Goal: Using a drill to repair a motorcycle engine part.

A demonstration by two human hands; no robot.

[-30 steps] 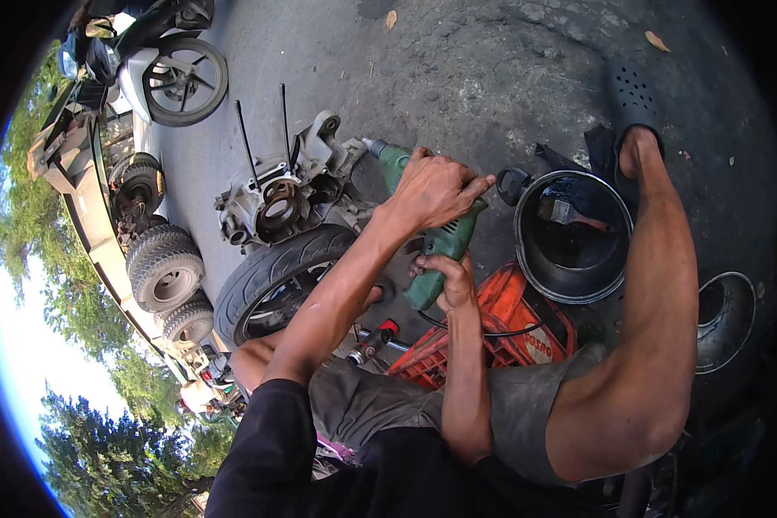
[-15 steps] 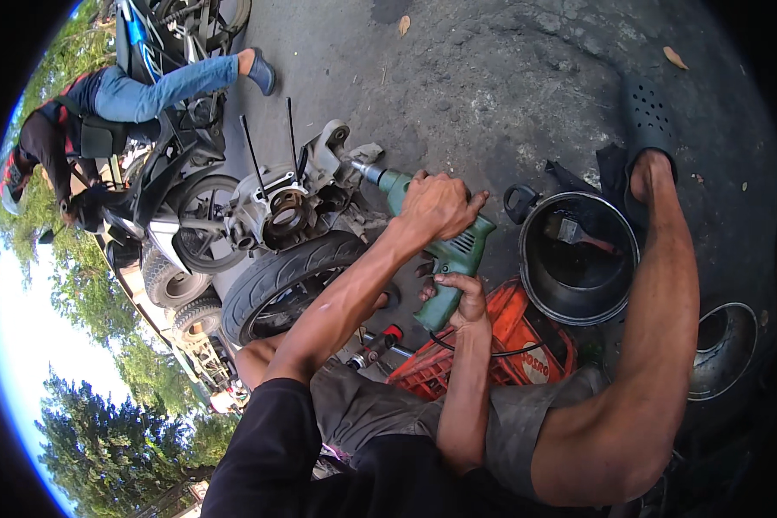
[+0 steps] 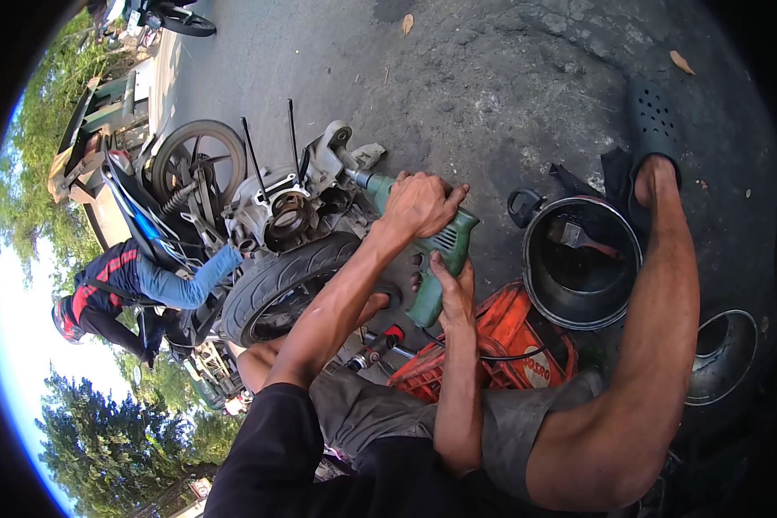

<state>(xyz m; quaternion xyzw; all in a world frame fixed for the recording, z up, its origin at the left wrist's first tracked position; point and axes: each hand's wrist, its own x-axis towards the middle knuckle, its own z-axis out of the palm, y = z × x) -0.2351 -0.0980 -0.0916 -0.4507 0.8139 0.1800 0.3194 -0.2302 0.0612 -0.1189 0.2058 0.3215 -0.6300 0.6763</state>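
A green power drill is held in both my hands, its body slanting toward the upper left. My left hand is closed over the top of the drill body. My right hand grips its handle from below, with a black cord trailing from the base. The metal chuck points at a grey metal engine casing and meets its near edge; the tip of the bit is hidden. Two long dark studs stick up from the casing, around a round cylinder opening.
A black tyre on a wheel lies beside the casing. An orange plastic crate is by my legs. To the right stand a dark round pot with a brush inside and a metal bowl. A rider on a motorcycle is at left.
The drill and both hands have shifted slightly left. The rider and motorcycle have moved down along the left side, and another motorcycle shows at the top left.
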